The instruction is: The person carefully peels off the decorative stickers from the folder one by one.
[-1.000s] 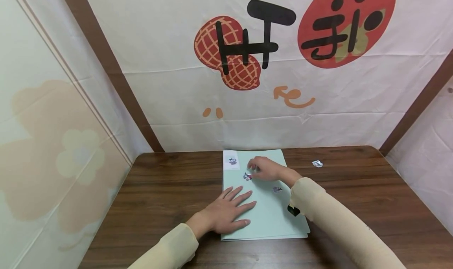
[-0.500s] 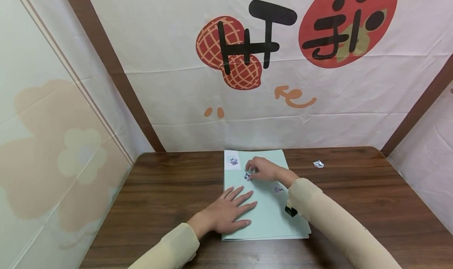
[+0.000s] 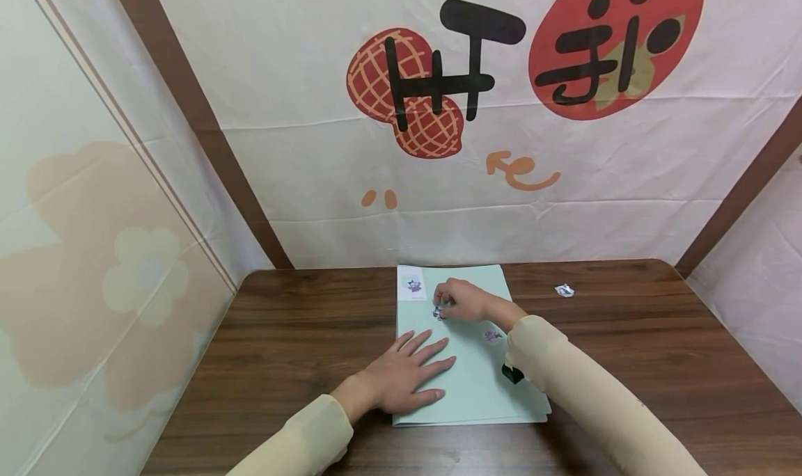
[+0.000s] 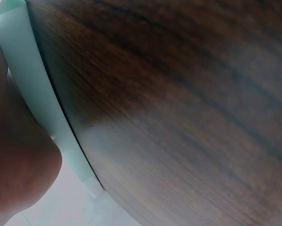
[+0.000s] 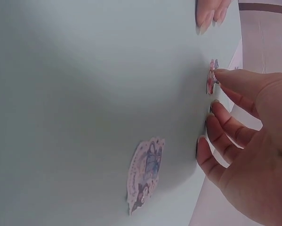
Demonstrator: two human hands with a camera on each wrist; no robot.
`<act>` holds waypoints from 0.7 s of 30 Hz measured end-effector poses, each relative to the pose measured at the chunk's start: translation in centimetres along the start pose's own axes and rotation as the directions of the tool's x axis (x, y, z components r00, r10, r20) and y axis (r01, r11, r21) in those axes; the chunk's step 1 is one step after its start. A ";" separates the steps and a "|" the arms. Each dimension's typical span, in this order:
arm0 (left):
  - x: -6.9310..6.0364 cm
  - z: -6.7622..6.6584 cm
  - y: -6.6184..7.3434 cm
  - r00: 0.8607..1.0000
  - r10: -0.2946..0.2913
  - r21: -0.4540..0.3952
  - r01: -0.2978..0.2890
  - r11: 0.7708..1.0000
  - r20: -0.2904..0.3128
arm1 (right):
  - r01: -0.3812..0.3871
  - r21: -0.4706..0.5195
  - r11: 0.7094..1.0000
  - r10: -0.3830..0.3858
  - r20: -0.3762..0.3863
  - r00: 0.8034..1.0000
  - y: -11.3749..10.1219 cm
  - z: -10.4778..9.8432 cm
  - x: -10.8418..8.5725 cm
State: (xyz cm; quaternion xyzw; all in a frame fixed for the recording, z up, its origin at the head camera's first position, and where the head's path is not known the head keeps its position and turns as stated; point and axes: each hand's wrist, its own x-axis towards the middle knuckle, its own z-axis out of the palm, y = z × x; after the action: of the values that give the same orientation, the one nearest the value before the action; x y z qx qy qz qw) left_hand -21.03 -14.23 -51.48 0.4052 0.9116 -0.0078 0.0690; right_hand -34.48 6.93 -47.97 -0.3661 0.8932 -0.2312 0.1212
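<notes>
On the table lies a pale green folder, upright to the view. My left hand rests on its left side with the fingers spread. Higher up, my right hand pinches a small cartoon sticker at the folder's surface between thumb and forefinger. The right wrist view shows the thumb over that sticker, the other fingers curled close to the folder. A second sticker lies below the right hand. The left wrist view catches only part of the left hand at the folder's edge.
A white label with a cartoon figure is at the folder's top left corner. Another sticker lies on the brown wooden table at the right. A printed cloth hangs behind the table.
My right hand and forearm have shifted very slightly left, the fingers staying at the sticker. The left hand stays where it was.
</notes>
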 end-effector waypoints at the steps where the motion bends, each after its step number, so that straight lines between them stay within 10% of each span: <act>1: 0.0 0.0 0.0 1.000 0.001 0.001 -0.001 1.000 -0.001 | 0.002 0.006 1.000 -0.002 0.001 1.000 0.0 0.0 0.0; 21: 0.0 -0.3 0.0 1.000 0.009 0.018 -0.009 1.000 -0.005 | 0.010 0.016 1.000 -0.010 0.034 0.999 0.1 0.2 1.1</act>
State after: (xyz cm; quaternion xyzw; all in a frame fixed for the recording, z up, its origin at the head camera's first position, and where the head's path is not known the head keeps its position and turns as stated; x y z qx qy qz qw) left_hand -21.06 -14.21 -51.23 0.4097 0.9099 -0.0148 0.0627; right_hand -35.21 6.10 -48.24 -0.3734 0.8873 -0.2327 0.1381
